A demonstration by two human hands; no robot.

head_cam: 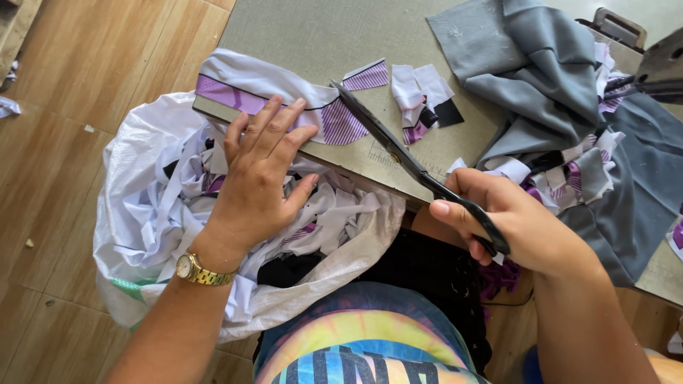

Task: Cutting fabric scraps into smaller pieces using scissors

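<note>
Two hands at a table edge, cutting a white and purple striped cloth strip.

Left hand (260, 181) flat and open, fingers spread, pressing the cloth strip (284, 99) down where it hangs over the edge of the grey table (306, 32). Right hand (516, 217) closed around the handles of black scissors (420, 171), blades laid together, tip touching the strip just beside the left fingertips. Below the edge, a white sack (128, 213) full of offcuts; on the table, small cut pieces (420, 96) and a heap of grey fabric (541, 71). Likely risks: blade so close to the fingertips could nick them; strip only pinned by the palm could slide and skew the cut; offcuts could miss the sack and land on the wood floor (71, 85).
</note>
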